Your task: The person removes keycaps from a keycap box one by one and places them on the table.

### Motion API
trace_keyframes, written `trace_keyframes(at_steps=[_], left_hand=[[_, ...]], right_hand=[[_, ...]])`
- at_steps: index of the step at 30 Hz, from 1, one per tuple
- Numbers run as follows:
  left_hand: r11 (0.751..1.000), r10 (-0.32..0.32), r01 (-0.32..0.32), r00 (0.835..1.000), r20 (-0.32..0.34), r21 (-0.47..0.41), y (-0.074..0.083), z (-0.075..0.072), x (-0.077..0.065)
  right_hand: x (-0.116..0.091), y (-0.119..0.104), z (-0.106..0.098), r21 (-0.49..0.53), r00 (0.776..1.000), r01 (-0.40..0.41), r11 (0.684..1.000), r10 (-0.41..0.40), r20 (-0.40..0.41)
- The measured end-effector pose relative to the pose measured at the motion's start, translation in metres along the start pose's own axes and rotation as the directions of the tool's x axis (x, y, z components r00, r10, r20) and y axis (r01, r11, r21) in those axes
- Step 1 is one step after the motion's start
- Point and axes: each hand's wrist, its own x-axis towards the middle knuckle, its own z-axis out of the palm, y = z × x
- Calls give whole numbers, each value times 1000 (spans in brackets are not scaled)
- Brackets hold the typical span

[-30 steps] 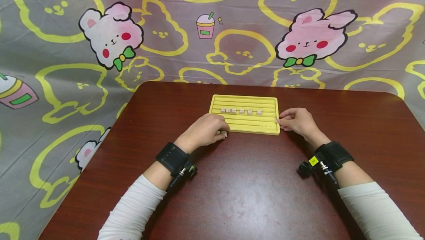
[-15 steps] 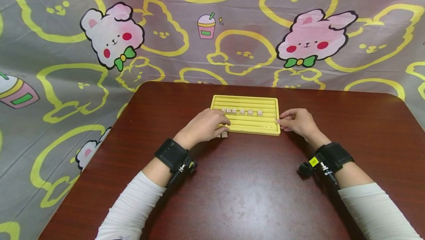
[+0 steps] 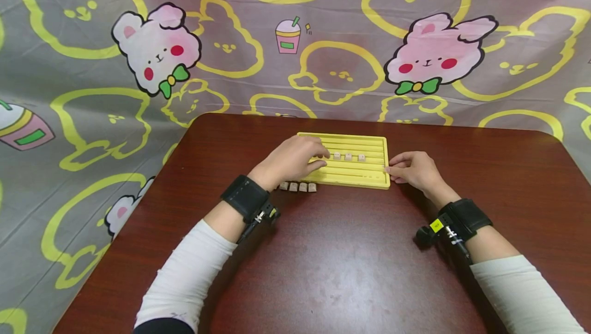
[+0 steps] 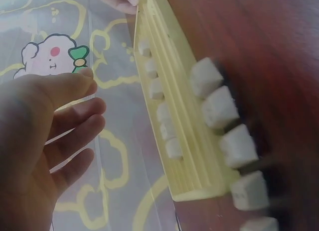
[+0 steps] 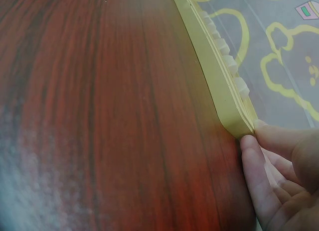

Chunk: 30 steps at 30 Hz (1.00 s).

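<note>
A yellow ridged tray lies on the table, with a row of small off-white keycaps along one of its ridges. My left hand hovers over the tray's left part, fingers loosely bent and apart; in the left wrist view this hand has nothing between thumb and fingers. In the head view it covers the row's left end. Several more keycaps stand in a line along the tray's near side, also seen as loose keycaps. My right hand pinches the tray's right edge, thumb and fingertips at its corner.
The dark red-brown wooden table extends around the tray. Behind it hangs a grey cloth printed with yellow outlines and pink cartoon rabbits. A strap with a camera sits on the left wrist, another strap on the right.
My left hand has risen from the keycaps at the tray's near side and moved away from me over the tray, uncovering that line. My right hand has stayed on the edge.
</note>
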Motion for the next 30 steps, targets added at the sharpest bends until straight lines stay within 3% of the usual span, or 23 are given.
trace_keyframes(at_steps=[13, 30], left_hand=[[1000, 4, -4, 1000, -4, -5, 13, -3, 35], [1000, -13, 13, 999, 41, 6, 22, 18, 65]], right_hand=[[0, 0, 0, -5, 1000, -3, 1000, 3, -3], [0, 1, 0, -2, 1000, 7, 1000, -7, 6]])
